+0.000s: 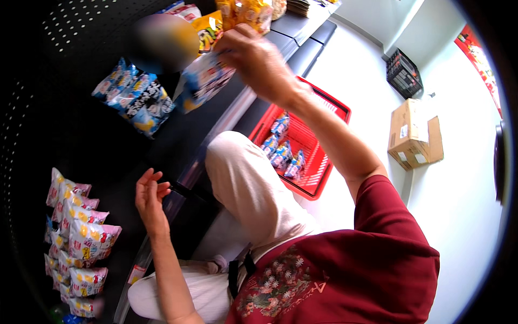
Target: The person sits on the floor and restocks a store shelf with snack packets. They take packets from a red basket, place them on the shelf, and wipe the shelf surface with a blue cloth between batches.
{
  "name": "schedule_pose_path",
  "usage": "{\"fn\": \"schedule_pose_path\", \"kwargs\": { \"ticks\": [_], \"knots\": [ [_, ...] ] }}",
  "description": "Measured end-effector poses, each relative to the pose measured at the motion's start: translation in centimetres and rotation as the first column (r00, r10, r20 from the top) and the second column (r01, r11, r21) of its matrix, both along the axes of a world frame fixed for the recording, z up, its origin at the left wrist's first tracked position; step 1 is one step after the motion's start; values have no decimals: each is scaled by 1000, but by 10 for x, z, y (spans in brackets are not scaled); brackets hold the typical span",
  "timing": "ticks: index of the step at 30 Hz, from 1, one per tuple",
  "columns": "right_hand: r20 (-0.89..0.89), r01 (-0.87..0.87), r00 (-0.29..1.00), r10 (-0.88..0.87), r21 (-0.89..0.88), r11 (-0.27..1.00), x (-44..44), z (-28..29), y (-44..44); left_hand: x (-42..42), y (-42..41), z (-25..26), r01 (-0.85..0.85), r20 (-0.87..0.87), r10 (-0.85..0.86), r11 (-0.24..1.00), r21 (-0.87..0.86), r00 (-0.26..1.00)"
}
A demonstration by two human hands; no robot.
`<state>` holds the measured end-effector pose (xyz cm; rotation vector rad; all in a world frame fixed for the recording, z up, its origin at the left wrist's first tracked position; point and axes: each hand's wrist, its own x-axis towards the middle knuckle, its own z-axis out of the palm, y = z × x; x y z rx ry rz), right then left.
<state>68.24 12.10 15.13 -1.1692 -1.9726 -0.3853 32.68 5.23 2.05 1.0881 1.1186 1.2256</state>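
In my right hand point(247, 56), a blue and white snack bag point(204, 79) hangs by its upper edge, blurred by motion. The bag is over the black shelf point(178, 133), just beside a group of blue snack bags point(139, 99) standing there. Lower down, my left hand point(151, 192) is empty near the shelf's front edge, its fingers apart and slightly bent. Left of it stand rows of white and pink snack bags point(91, 241). By my knee, a red shopping basket point(319, 184) on the floor holds several small blue bags point(283, 154).
Yellow snack bags point(247, 14) stand farther along the shelf. A perforated black back panel point(68, 24) rises behind. A clear price rail point(226, 117) runs along the front edge. An open cardboard box point(408, 133) and a black crate point(402, 73) are by the wall. A blurred smudge hides part of the upper shelf.
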Motion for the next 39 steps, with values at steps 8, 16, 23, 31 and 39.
{"fn": "schedule_pose_path", "kwargs": {
  "ticks": [8, 16, 23, 31, 39],
  "knots": [
    [59, 394, 916, -397, -326, 860, 147, -72, -99, 1, 7, 9, -46, -176, 52, 998, 41, 983],
    [365, 541, 839, -405, -475, 694, 237, -243, -116, -12, 6, 5, -57, -208, 52, 998, -17, 977],
    [388, 508, 860, -331, -590, 628, 250, -334, -94, -8, 1, 6, -104, -218, 90, 993, -51, 972],
    [192, 375, 921, -339, -677, 633, 237, -385, -74, -5, 1, 7, -113, -211, 101, 993, -46, 972],
    [-54, 303, 915, -400, -565, 767, 195, -309, -66, -2, 10, 11, -100, -147, 95, 994, -32, 985]
  ]
}}
